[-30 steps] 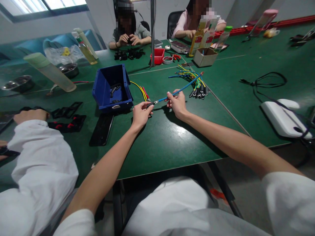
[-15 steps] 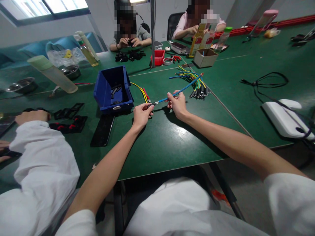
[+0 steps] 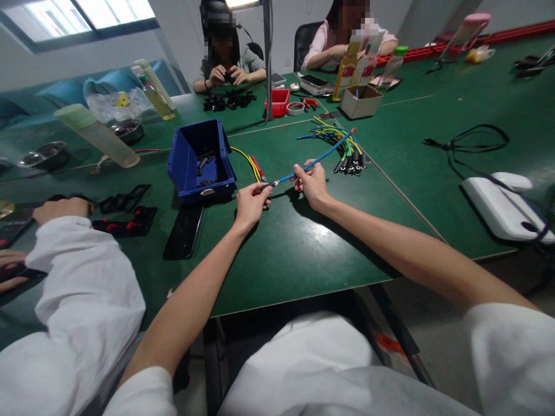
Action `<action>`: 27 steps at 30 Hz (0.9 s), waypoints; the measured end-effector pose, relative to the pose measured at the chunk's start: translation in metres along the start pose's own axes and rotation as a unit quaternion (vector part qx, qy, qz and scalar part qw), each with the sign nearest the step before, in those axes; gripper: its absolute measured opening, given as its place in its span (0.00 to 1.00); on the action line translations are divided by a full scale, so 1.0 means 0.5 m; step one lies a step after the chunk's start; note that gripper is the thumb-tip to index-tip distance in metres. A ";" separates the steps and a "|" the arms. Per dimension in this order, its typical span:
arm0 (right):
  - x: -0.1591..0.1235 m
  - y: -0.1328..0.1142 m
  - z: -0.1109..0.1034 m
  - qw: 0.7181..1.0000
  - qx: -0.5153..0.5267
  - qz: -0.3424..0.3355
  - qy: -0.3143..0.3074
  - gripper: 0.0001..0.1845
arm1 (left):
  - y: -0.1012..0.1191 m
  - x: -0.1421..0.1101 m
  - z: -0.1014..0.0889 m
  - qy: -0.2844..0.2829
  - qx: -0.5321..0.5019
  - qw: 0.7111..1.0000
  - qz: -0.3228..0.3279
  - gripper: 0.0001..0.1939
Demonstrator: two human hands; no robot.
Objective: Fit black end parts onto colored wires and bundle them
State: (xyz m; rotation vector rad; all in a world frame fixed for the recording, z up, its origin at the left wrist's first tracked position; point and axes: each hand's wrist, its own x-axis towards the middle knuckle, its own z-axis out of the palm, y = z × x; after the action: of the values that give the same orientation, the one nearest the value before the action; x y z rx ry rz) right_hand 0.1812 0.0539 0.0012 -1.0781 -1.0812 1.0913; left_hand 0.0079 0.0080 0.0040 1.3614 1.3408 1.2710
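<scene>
My right hand (image 3: 314, 184) is closed on a blue wire (image 3: 332, 151), gripping it between thumb and fingers. The wire slants up to the right and ends in bare copper. Its lower end carries a silver metal terminal (image 3: 276, 182). At that terminal, my left hand (image 3: 251, 203) pinches a small black sleeve (image 3: 265, 186), partly hidden by the fingers; whether it touches the terminal I cannot tell. Just behind the left hand lie yellow and red wires (image 3: 254, 163). Beyond my right hand is a bundle of blue, yellow and green wires (image 3: 347, 147) with black-sleeved ring ends.
A blue bin (image 3: 180, 173) with short black pieces stands left of my hands, a black phone (image 3: 184, 231) before it. A neighbour's white sleeve (image 3: 87, 271) reaches in at left. A metal pole (image 3: 269, 63) and carton (image 3: 359, 103) stand farther back; a white device (image 3: 498, 208) lies right.
The view has shifted slightly, so things at the left appear a little farther right. Both hands keep their hold on the wire and sleeve, with hardly any movement.
</scene>
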 end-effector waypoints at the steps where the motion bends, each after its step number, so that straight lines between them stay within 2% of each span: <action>1: 0.000 0.000 0.000 1.000 -0.001 0.000 0.000 0.27 | 0.000 0.000 0.001 0.001 0.000 1.000 0.000 0.17; 27: 0.003 0.005 0.000 1.000 -0.006 -0.009 -0.012 0.26 | 0.002 -0.002 0.004 0.005 0.013 1.000 0.002 0.19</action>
State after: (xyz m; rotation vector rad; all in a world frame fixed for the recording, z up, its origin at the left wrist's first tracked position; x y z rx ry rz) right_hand 0.1809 0.0554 -0.0009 -1.0651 -1.1174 1.0868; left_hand 0.0100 0.0072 0.0048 1.3783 1.3667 1.2670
